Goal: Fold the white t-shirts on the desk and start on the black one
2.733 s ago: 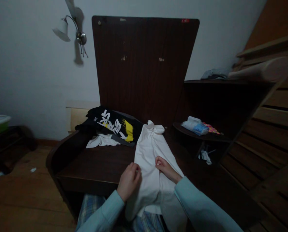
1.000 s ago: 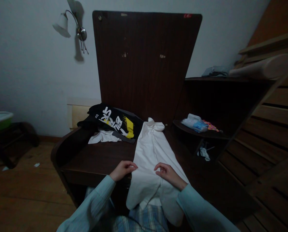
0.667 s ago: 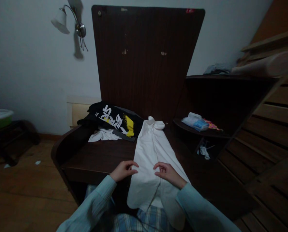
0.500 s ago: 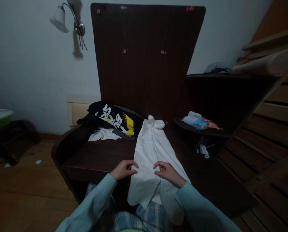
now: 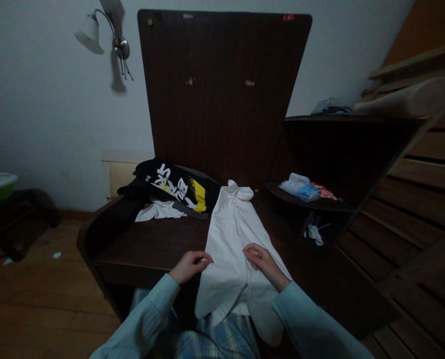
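A white shirt [image 5: 227, 224] lies lengthwise over the dark wooden desk, its narrow bunched end far from me and its wide lower end hanging off the front edge toward my lap. At its left edge, the fingertips and thumb of my left hand [image 5: 190, 266] are pinched together on the cloth. My right hand [image 5: 263, 262] rests over the right half of the shirt near a long crease. Its fingers are loosely bent and the thumb is apart from them, with no cloth visibly gripped.
Behind the shirt on the left lies a black printed garment [image 5: 177, 187] over a white cloth [image 5: 158, 210]. A corner shelf [image 5: 300, 202] at the right bears a plastic packet [image 5: 300, 188]. An upright dark panel [image 5: 222, 99] backs the desk [image 5: 140, 244]. Wooden slats [image 5: 412, 199] stand far right.
My right hand has moved slightly up and away from me across the shirt. The left hand's fingertips have closed together at the shirt's left edge. The view has shifted a little.
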A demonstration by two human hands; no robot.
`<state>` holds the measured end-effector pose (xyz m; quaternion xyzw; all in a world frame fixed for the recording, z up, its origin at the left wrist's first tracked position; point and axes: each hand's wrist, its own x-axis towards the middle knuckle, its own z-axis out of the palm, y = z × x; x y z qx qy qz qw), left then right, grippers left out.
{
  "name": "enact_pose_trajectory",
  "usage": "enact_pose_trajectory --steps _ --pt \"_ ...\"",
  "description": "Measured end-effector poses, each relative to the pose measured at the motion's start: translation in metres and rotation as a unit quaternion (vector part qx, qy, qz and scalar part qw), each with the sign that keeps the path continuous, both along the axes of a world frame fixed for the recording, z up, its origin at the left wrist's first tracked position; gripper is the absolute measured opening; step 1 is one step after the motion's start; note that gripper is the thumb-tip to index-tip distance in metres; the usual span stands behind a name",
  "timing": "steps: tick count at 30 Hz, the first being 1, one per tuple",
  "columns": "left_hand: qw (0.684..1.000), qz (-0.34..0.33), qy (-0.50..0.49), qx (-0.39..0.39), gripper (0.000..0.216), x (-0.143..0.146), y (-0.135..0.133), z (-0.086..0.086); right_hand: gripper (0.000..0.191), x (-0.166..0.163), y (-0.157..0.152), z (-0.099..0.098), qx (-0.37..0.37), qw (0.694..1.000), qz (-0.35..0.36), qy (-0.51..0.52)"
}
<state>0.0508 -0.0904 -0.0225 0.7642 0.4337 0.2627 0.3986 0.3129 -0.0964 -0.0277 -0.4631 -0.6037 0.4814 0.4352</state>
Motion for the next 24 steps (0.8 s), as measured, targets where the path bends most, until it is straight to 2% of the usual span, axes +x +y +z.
enact_pose_trajectory --steps 6,10,13,16,19,21,24 --pt "1.0 0.0 0.006 0.018 0.026 0.002 -0.002 0.0 0.031 -0.003 -0.001 -0.002 -0.012 1.0 -0.025 -0.005" --pt "0.998 0.011 0.044 0.04 0.026 0.004 -0.005 0.006 0.029 -0.006 -0.009 0.002 0.006 0.999 0.019 -0.034" --pt "0.996 -0.014 0.068 0.048 0.026 0.003 -0.004 0.013 0.031 0.01 -0.016 0.013 0.012 0.998 0.033 -0.043" --pt "0.995 -0.041 0.081 0.026 0.028 0.001 0.004 0.017 0.032 0.043 -0.014 0.023 0.042 0.995 -0.058 -0.072" --pt "0.999 -0.03 0.022 -0.017 0.034 0.003 0.019 0.015 0.032 0.076 -0.002 0.023 0.046 0.978 -0.174 -0.104" --pt "0.996 -0.023 -0.052 -0.074 0.039 0.007 0.029 0.011 0.033 0.088 0.006 0.02 -0.002 0.972 -0.214 -0.099" --pt "0.975 0.004 -0.147 -0.167 0.048 0.014 0.038 0.005 0.032 0.092 0.013 0.02 -0.092 0.972 -0.206 -0.067"
